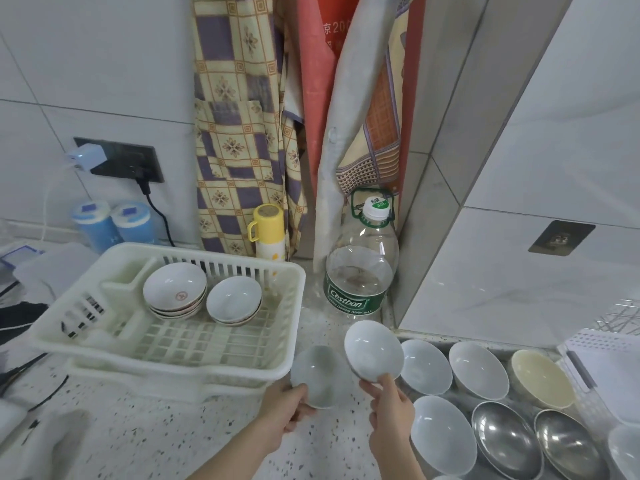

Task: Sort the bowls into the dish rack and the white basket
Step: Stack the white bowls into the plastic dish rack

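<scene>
1. Head view looks down on a speckled counter with a tiled wall behind it; patterned aprons hang on that wall between the white basket and the water bottle.
2. White basket sits on the counter's left half, its long axis running left to right. It holds two stacks of shallow bowls standing mouth-up near its back wall: a rimmed stack on the left and a plain white stack just beside it on the right.
3. Right of the basket, a large clear water bottle stands upright against the wall corner.
4. Lower right, loose bowls lie mouth-up in two rows: white bowls, a cream bowl and steel bowls. A wire dish rack shows only at the right edge; its contents cannot be made out.
5. Right hand pinches the rim of a white bowl, thumb on the inside, tilted with its mouth facing up and toward the camera, above the counter between the basket and the rows.
6. Left hand grips a second white bowl at its near rim, just beside the basket's front right corner; motion blur hides its exact tilt.
7. Behind the basket stand a yellow flask and two blue canisters.
</scene>
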The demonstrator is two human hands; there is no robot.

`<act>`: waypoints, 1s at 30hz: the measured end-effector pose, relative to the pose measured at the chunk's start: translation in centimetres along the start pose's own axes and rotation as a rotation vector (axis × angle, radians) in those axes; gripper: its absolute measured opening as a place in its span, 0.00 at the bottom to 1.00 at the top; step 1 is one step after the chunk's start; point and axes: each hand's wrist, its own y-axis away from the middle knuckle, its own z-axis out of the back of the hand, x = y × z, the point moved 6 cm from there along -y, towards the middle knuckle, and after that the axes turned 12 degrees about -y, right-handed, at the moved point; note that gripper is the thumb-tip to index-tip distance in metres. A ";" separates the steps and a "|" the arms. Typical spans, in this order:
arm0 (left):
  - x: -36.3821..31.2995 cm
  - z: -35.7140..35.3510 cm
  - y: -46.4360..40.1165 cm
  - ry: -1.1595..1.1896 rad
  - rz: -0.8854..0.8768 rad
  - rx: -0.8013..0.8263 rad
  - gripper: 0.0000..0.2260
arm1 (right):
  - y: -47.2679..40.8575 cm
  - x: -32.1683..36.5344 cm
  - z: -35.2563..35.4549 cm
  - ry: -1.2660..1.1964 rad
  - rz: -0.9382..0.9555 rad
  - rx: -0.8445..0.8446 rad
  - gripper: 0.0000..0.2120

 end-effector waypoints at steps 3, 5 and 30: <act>-0.7 0.2 2.0 -0.191 -0.057 0.081 0.09 | 1.7 1.9 -0.6 -0.018 0.076 0.050 0.06; -1.5 0.1 3.8 -0.268 -0.102 0.153 0.06 | 2.7 3.4 -1.0 -0.009 0.130 0.084 0.07; -5.9 26.5 8.3 0.150 -0.296 -0.233 0.08 | 13.5 1.7 -16.4 0.148 0.397 0.352 0.09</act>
